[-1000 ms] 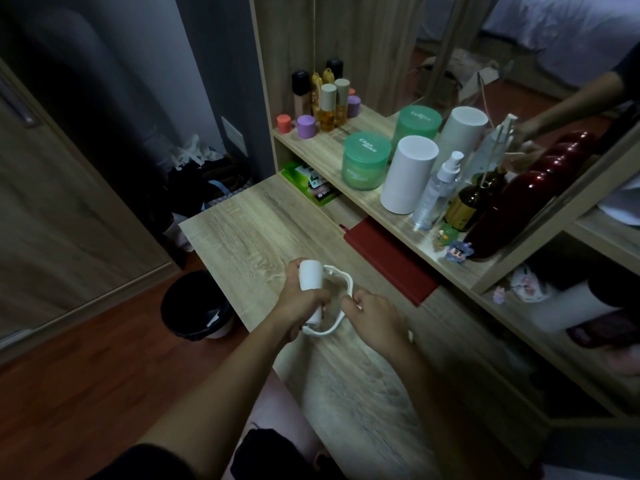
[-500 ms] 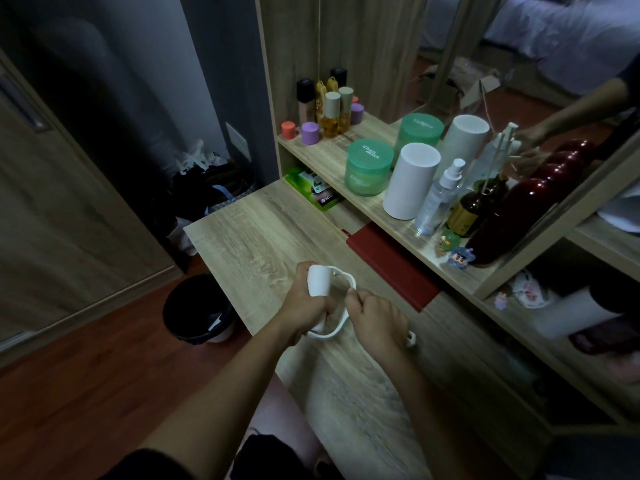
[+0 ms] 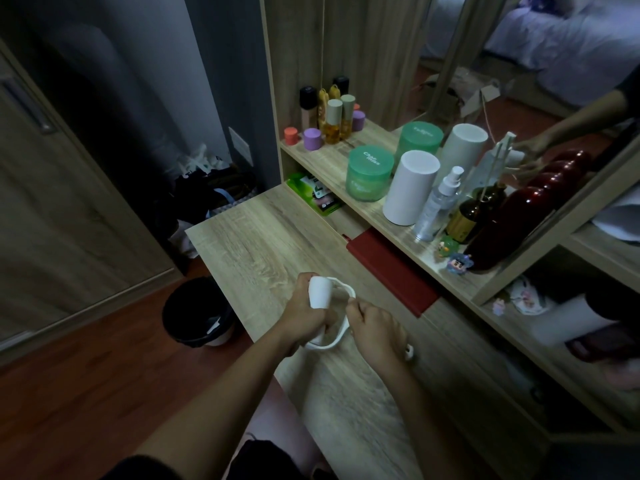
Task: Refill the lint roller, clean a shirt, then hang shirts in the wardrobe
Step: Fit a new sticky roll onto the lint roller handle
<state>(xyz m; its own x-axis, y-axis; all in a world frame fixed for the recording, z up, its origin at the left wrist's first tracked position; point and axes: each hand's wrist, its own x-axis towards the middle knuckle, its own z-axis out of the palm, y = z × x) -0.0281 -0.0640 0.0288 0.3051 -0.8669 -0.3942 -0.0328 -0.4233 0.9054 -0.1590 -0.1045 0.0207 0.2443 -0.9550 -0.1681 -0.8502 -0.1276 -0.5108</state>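
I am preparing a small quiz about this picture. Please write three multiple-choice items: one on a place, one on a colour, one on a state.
1. Where does the black bin stand?
A. on the floor left of the desk
B. on the shelf
C. on the desk

2. What colour is the flat folder under the shelf edge?
A. blue
B. dark red
C. yellow

3. How is the lint roller held?
A. lying untouched on the desk
B. in one hand only
C. gripped by both hands above the desk

Answers:
1 A, the bin sits on the reddish floor beside the desk's left edge.
2 B, its cover is plainly dark red.
3 C, the left hand wraps the white roll while the right hand grips the white frame.
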